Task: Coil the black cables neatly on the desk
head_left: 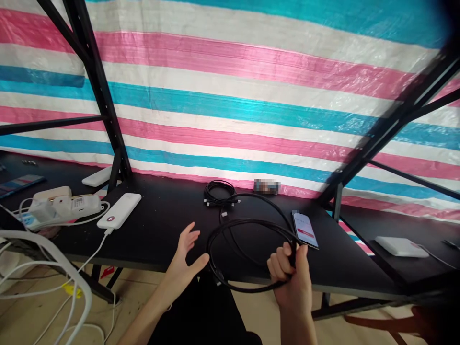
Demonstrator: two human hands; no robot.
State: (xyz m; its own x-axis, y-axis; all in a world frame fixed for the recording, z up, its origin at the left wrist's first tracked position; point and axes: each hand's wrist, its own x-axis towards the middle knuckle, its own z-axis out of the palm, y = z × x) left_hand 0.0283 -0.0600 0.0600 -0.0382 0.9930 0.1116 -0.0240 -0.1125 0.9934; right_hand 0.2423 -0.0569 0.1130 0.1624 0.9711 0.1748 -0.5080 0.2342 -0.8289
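My right hand (289,270) is closed around a loosely looped black cable (247,223), at the front right of the black table. The loops spread out to the left of the fist, and one loose plug (224,214) shows beyond them. My left hand (187,254) is raised at the left of the loops, fingers apart, with nothing in it. Behind the loops, a second coiled black cable (220,192) with several light-coloured plugs lies on the table. A lit phone (304,229) rests just beyond my right hand.
A white power bank (120,211) with a cable lies on the left of the black table (158,239). Further left are a crowded power strip (64,208) and hanging white cables (77,282). Black metal posts (104,100) flank the table before a striped sheet (230,105). Another white device (400,247) lies at right.
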